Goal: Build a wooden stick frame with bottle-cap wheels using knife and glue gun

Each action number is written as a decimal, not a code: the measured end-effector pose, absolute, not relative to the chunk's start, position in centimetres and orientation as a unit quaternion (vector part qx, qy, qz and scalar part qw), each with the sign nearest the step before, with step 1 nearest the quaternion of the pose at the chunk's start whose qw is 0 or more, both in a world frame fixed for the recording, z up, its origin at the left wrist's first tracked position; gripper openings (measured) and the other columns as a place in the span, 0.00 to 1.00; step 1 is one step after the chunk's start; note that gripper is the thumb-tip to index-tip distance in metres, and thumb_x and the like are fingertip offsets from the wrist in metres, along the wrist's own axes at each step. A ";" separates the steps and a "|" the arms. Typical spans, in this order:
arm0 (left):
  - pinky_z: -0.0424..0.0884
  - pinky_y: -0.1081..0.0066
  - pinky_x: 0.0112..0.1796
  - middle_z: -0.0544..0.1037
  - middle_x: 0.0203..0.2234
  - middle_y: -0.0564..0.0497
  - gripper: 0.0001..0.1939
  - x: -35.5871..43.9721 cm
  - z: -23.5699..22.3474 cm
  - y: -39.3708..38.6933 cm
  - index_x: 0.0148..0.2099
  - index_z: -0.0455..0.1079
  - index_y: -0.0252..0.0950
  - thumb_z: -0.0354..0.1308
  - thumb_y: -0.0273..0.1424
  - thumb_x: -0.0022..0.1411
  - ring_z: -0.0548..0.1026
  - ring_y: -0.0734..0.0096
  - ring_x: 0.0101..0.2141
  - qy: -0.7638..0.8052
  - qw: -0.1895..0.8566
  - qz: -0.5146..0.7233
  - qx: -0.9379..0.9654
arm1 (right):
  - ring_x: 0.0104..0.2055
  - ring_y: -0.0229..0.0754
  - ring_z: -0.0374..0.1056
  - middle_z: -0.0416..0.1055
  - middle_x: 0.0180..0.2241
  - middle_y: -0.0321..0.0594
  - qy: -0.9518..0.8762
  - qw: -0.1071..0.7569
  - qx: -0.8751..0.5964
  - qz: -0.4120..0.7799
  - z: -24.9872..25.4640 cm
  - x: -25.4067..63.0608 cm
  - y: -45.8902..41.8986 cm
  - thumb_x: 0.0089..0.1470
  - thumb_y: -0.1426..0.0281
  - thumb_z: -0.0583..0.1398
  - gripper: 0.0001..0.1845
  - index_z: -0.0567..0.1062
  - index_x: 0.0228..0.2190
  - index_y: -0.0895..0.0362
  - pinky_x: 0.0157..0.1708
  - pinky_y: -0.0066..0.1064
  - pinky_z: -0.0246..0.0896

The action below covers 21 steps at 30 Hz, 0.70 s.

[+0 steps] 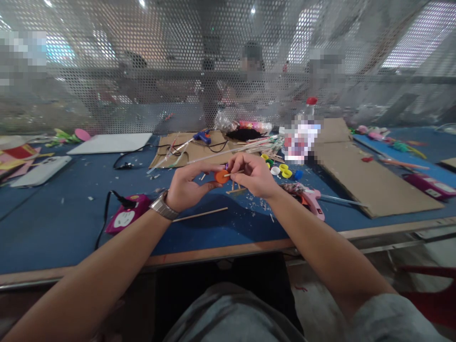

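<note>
Between the thumb and fingers of my left hand (190, 184) is an orange bottle cap (221, 177), its flat face turned toward me. A small purple piece (226, 166) shows just behind its top edge. My right hand (253, 175) pinches a thin wooden stick (233, 174), whose tip meets the orange cap; whether it goes into the cap I cannot tell. Below the hands, short wooden pieces (236, 190) lie on the blue table. A longer wooden stick (201, 214) rests near my left wrist. Yellow caps (285, 171), a white cap (275, 171) and a blue cap (298, 175) lie right of my right hand.
A pink glue gun (313, 202) lies beside my right forearm, a blue glue gun (203, 137) on cardboard (164, 154) behind. A purple box with a cable (130, 213) sits left. A red-capped bottle (310, 111) stands behind; a large cardboard sheet (370, 180) lies right. Perforated mesh (160, 85) borders the back.
</note>
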<state>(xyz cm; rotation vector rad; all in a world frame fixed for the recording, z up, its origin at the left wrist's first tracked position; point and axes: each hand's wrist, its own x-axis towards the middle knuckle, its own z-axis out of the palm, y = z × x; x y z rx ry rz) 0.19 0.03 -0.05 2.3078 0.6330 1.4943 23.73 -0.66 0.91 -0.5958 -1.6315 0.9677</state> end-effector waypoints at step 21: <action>0.87 0.58 0.47 0.92 0.46 0.45 0.17 0.5 -0.1 0.1 0.53 0.86 0.40 0.80 0.37 0.64 0.90 0.58 0.42 0.209 0.204 0.536 0.792 | 0.37 0.42 0.73 0.77 0.38 0.39 -0.685 0.548 -0.240 0.415 1.0 23.8 -0.7 0.48 0.71 0.71 0.10 0.74 0.28 0.53 0.32 0.33 0.68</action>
